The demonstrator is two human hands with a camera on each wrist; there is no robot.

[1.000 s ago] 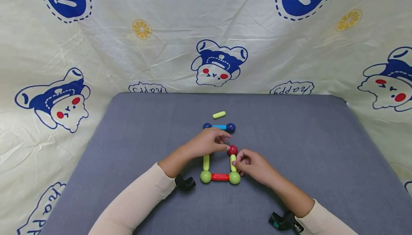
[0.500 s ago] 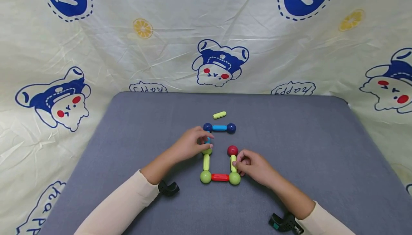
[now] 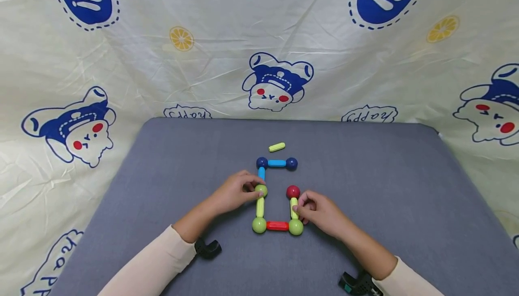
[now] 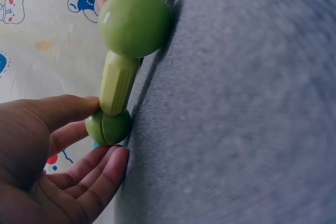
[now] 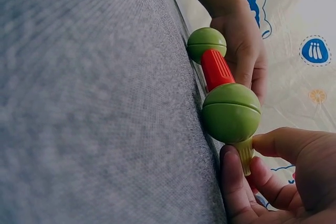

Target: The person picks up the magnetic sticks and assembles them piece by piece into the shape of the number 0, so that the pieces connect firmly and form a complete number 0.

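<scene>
My left hand [image 3: 236, 192] pinches the upper left green ball [image 4: 118, 128] between thumb and fingers. A yellow-green rod [image 3: 260, 207] runs down from that ball to another green ball [image 3: 259, 225]. From there a red rod [image 3: 277, 226] leads to the right-hand green ball [image 3: 296, 227]. With thumb and fingertips, my right hand [image 3: 322, 210] pinches the yellow-green rod [image 3: 293, 206] standing above it. A red ball [image 3: 293, 192] sits at that rod's far end. Above the left hand, a blue rod [image 3: 261, 173] joins a dark blue ball [image 3: 261, 163].
Across the top, a blue rod [image 3: 277, 163] connects the dark blue ball to a second dark blue ball [image 3: 291, 163]. One loose yellow-green rod [image 3: 277, 147] lies beyond them. All rest on a grey table [image 3: 385, 174], with a printed sheet [image 3: 219, 79] behind.
My left hand has drawn back leftward from near the red ball, past the blue rod, and now holds the upper left green ball. The right hand stays at its rod.
</scene>
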